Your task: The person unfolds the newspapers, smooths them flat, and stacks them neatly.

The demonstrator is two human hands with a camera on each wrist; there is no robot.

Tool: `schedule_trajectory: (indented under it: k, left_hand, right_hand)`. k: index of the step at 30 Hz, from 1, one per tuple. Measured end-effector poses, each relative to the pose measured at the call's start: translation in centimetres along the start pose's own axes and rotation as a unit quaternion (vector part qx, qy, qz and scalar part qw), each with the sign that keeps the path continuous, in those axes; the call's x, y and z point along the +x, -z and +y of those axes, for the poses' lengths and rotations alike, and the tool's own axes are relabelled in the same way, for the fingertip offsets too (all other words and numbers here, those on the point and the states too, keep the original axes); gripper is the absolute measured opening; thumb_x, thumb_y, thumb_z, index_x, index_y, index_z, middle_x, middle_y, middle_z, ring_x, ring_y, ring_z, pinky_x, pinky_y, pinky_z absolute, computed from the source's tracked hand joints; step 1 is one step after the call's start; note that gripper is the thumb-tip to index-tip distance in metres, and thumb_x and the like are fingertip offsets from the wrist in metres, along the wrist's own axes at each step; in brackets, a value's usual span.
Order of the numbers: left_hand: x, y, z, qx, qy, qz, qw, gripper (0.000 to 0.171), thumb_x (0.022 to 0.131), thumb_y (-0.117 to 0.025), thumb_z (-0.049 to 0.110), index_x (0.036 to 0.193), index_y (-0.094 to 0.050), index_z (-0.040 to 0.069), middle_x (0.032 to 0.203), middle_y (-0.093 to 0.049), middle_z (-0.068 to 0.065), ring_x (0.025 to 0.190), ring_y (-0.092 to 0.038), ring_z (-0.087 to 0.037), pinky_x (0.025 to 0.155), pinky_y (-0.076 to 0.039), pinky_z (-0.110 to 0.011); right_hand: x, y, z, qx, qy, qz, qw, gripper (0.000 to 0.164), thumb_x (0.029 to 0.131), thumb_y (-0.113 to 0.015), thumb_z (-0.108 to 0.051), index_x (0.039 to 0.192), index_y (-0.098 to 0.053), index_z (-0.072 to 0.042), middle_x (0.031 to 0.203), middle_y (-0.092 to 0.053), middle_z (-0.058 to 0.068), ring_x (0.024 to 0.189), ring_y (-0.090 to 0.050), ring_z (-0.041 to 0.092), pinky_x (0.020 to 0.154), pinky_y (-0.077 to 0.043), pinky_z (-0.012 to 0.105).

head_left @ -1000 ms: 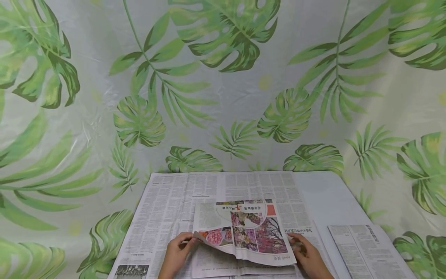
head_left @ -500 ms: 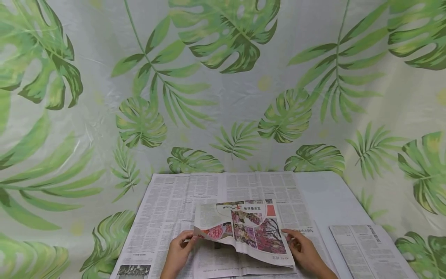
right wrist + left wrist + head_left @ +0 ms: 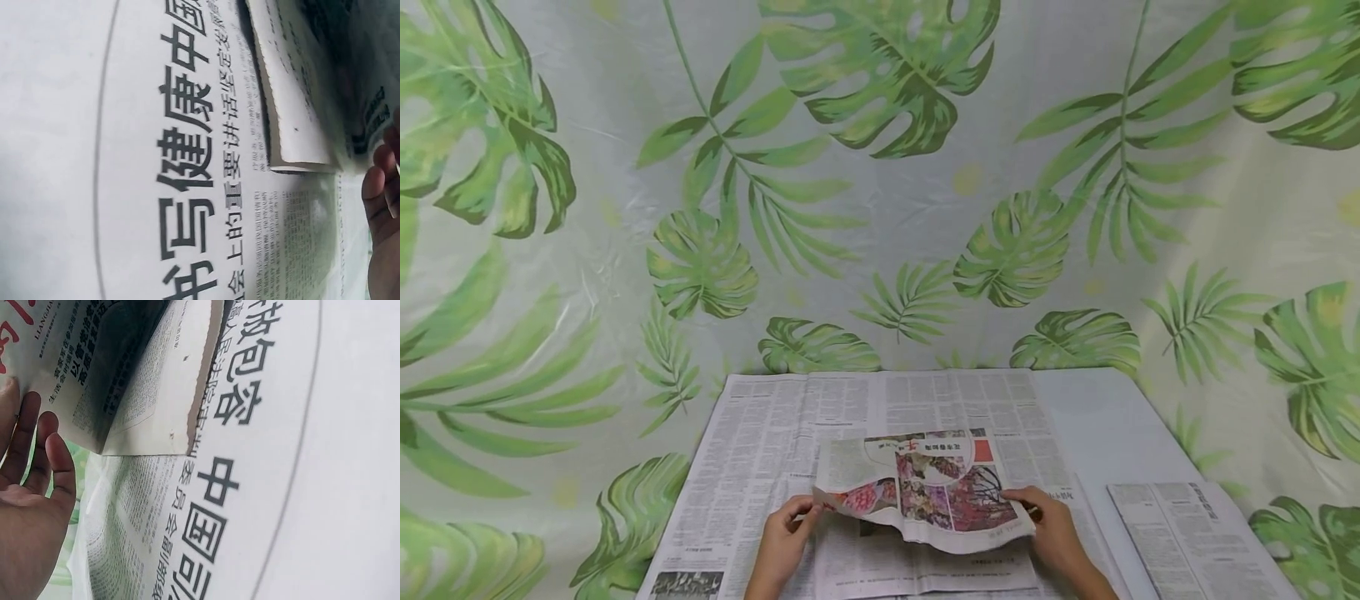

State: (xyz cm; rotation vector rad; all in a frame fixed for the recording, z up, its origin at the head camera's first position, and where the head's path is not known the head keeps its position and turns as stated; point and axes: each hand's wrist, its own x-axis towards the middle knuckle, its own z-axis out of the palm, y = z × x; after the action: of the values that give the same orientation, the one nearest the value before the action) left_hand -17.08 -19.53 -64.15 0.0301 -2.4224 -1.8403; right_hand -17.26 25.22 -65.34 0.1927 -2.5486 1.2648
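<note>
A folded newspaper (image 3: 928,496) with pink flower photos lies in the middle of the table, its near edge lifted and bowed. At the lifted left corner, my left hand (image 3: 784,537) pinches the top page between thumb and fingers. My right hand (image 3: 1051,529) pinches the same page at its right edge, thumb underneath and hidden. Under the raised page, the lower sheets (image 3: 880,567) lie flat. In the left wrist view, the fingers of my left hand (image 3: 37,481) curve behind the page. The right wrist view shows only part of my right hand (image 3: 382,200) at the border.
Spread newspaper sheets (image 3: 760,433) cover most of the white table (image 3: 1105,425). A second folded newspaper (image 3: 1187,525) lies at the right. Behind the table hangs a leaf-patterned curtain (image 3: 917,208).
My right hand has moved up and inward along the right edge, and the page's near right side has risen, baring more of the sheets below. My left hand keeps its hold on the left corner.
</note>
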Motion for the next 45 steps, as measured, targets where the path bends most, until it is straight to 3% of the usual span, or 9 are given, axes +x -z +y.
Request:
schedule_trajectory:
  k: [4, 9, 14, 20, 29, 34, 41, 45]
  left_hand:
    - [-0.1, 0.3, 0.1, 0.016, 0.005, 0.011, 0.9998, 0.010, 0.099, -0.068, 0.017, 0.105, -0.076, 0.013, 0.107, -0.074, -0.005, 0.094, -0.067, -0.007, 0.077, -0.057, -0.024]
    - [-0.2, 0.6, 0.4, 0.026, 0.015, 0.029, 0.9991, 0.015, 0.099, -0.068, 0.016, 0.110, -0.077, 0.019, 0.115, -0.074, -0.003, 0.101, -0.067, -0.006, 0.080, -0.057, -0.023]
    - [-0.1, 0.6, 0.9, 0.048, -0.043, 0.074, 0.9952, 0.021, 0.095, -0.073, 0.012, 0.108, -0.079, 0.028, 0.110, -0.074, 0.006, 0.099, -0.068, -0.005, 0.080, -0.058, -0.023]
    - [0.2, 0.6, 1.4, 0.051, -0.107, 0.108, 0.9870, 0.025, 0.092, -0.074, 0.000, 0.101, -0.080, 0.022, 0.108, -0.071, 0.003, 0.093, -0.066, -0.004, 0.074, -0.057, -0.022]
    - [0.6, 0.7, 2.3, 0.035, -0.162, 0.121, 0.9786, 0.018, 0.092, -0.074, 0.002, 0.100, -0.080, 0.017, 0.111, -0.073, -0.001, 0.101, -0.068, -0.007, 0.075, -0.055, -0.017]
    - [0.7, 0.9, 2.8, 0.039, -0.183, 0.121, 0.9748, 0.018, 0.093, -0.073, 0.005, 0.101, -0.079, 0.021, 0.107, -0.075, 0.003, 0.095, -0.070, -0.012, 0.074, -0.053, -0.015]
    - [1.0, 1.1, 3.4, 0.060, -0.205, 0.121, 0.9694, 0.016, 0.094, -0.073, 0.008, 0.101, -0.079, 0.022, 0.102, -0.073, 0.012, 0.089, -0.068, -0.004, 0.076, -0.052, -0.012]
    - [1.1, 1.2, 3.5, 0.078, -0.211, 0.129, 0.9658, 0.019, 0.093, -0.074, 0.005, 0.099, -0.078, 0.023, 0.100, -0.073, 0.011, 0.087, -0.068, -0.005, 0.077, -0.052, -0.012]
  right_hand:
    - [0.1, 0.1, 0.3, -0.005, 0.054, 0.036, 0.998, 0.058, 0.072, -0.071, 0.024, 0.107, -0.081, -0.022, 0.100, -0.077, -0.001, 0.097, -0.067, 0.000, 0.074, -0.052, 0.012]
    - [0.3, 0.6, 0.3, 0.008, 0.074, 0.053, 0.996, 0.051, 0.071, -0.078, 0.019, 0.106, -0.082, -0.018, 0.100, -0.078, 0.003, 0.097, -0.066, -0.004, 0.077, -0.049, 0.004]
    - [0.3, 1.2, -0.1, 0.005, 0.058, 0.052, 0.997, 0.048, 0.072, -0.080, 0.016, 0.105, -0.082, -0.019, 0.101, -0.079, 0.005, 0.097, -0.066, -0.007, 0.073, -0.051, 0.006]
    - [0.5, 1.9, -0.5, 0.015, 0.062, 0.040, 0.997, 0.043, 0.075, -0.082, 0.010, 0.107, -0.081, -0.018, 0.102, -0.079, 0.005, 0.096, -0.066, -0.008, 0.075, -0.052, 0.008]
    - [0.9, 3.2, -1.4, 0.001, 0.113, 0.053, 0.992, 0.049, 0.070, -0.083, 0.014, 0.108, -0.081, -0.016, 0.098, -0.077, 0.001, 0.093, -0.067, -0.007, 0.078, -0.050, 0.006]
    - [1.1, 3.6, -1.8, -0.018, 0.105, 0.061, 0.992, 0.044, 0.072, -0.084, 0.010, 0.106, -0.082, -0.018, 0.094, -0.076, -0.004, 0.086, -0.065, -0.008, 0.069, -0.049, 0.008]
    - [0.8, 4.1, -2.1, -0.008, 0.082, 0.051, 0.995, 0.036, 0.079, -0.081, 0.007, 0.106, -0.081, -0.018, 0.094, -0.075, -0.007, 0.079, -0.063, -0.006, 0.064, -0.049, 0.012]
    - [0.9, 4.3, -2.6, -0.006, 0.103, 0.051, 0.993, 0.034, 0.081, -0.080, 0.006, 0.105, -0.081, -0.018, 0.092, -0.074, -0.011, 0.076, -0.064, -0.004, 0.065, -0.049, 0.012]
